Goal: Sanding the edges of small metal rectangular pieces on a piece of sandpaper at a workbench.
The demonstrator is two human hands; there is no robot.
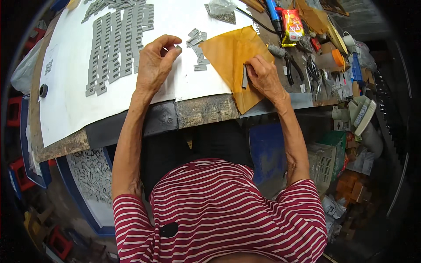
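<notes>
My left hand is over the white sheet, its thumb and fingers closed in a pinch. A small grey piece shows at the fingertips. To the right, my right hand pinches a narrow dark grey strip above a brown paper sheet. The paper hangs partly over the table's front edge. Between my hands lies a loose cluster of small flat grey pieces. Left of my left hand, several long rows of like grey pieces are laid out side by side.
Pliers, a red and yellow packet and a blue-handled tool crowd the table's right side. A clear bag lies at the back. A black ring sits far left. Below stands a blue tray of grey pieces.
</notes>
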